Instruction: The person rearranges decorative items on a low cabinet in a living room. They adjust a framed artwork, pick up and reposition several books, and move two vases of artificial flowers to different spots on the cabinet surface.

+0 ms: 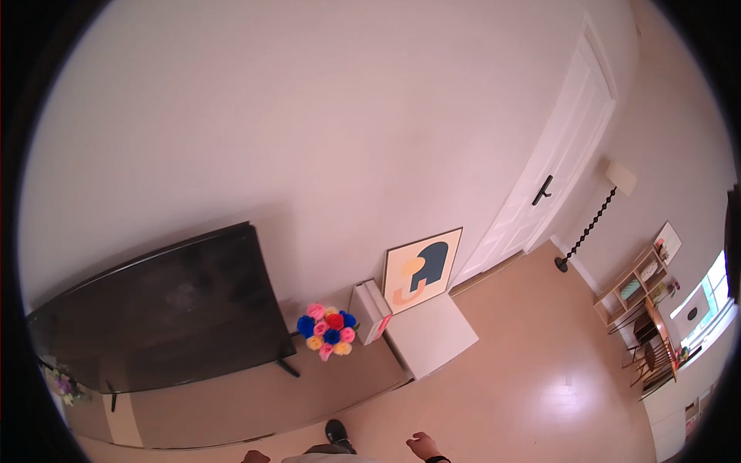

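Pale floor below; right hand (424, 446) loosely curled, empty, well short of flower bouquet (328, 331).

A: Your support here is a low board (231, 409) running along the wall. What sits on it?

B: From your left: small flowers (63, 384) at the far end, then a dark TV (162, 309) on its feet, then a bunch of bright paper roses (328, 332), then a white box (370, 310) leaning just beside them.

A: And past the board?

B: A white block (432, 336) stands on the pale floor (540, 386), touching the board's end. A picture (423, 268) rests on it, tilted against the wall.
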Demonstrator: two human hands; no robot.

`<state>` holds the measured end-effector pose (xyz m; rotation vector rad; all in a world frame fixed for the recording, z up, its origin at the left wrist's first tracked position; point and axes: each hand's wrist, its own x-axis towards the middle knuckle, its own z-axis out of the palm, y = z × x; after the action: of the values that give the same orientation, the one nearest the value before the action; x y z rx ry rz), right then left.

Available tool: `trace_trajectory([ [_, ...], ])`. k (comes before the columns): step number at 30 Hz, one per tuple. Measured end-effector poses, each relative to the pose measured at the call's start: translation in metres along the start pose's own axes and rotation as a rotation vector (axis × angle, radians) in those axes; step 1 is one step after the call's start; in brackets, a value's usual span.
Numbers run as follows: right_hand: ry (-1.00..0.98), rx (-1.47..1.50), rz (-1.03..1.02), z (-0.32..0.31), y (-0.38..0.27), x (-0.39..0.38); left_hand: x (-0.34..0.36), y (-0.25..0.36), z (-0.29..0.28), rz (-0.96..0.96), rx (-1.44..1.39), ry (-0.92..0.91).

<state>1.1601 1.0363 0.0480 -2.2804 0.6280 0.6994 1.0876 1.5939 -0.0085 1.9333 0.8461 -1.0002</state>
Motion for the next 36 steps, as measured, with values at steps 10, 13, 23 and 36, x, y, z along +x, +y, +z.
trace_trajectory([
  [10,0.311,-0.129,-0.353,-0.118,-0.111,0.140,0.003,0.150,0.026,0.312,-0.243,0.123],
  [13,0.308,-0.121,-0.493,-0.141,-0.195,0.184,-0.037,0.149,0.057,0.331,-0.583,0.299],
  [23,0.320,-0.219,-0.764,-0.178,-0.334,0.240,-0.151,-0.049,0.263,-0.071,-0.017,0.362],
  [36,0.312,-0.276,-0.349,-0.216,-0.209,0.278,-0.101,0.029,0.252,-0.229,-0.629,0.236],
])
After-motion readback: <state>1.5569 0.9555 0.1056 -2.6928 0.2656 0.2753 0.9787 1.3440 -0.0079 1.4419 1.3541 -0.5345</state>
